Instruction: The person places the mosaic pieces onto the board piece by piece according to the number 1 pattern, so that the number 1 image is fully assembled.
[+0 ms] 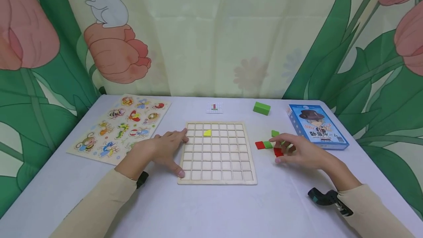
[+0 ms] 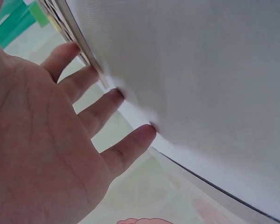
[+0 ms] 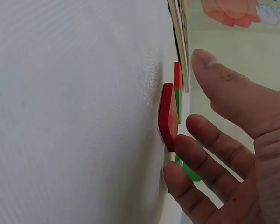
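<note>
A pale wooden grid board (image 1: 216, 156) lies flat in front of me, with one yellow tile (image 1: 207, 133) in a cell of its upper left part. Along the board's left edge rests my left hand (image 1: 165, 151), fingers spread and fairly straight, thumb at the lower corner. My right hand (image 1: 302, 151) hovers over a few small tiles right of the board, its fingers loosely bent. Below its fingers sits a red tile (image 3: 167, 116); a fingertip is very near it, and whether they touch I cannot tell. Another red tile (image 1: 260, 145) adjoins a green tile (image 1: 268, 144). A green tile (image 1: 275, 133) lies farther back, partly hidden.
A small pattern card (image 1: 214, 108) lies behind the board, and a green block (image 1: 261, 108) stands to its right. The blue game box (image 1: 317, 127) is at the right, behind my right hand. On the left a sticker-like insect board (image 1: 123, 124) reaches under my left forearm.
</note>
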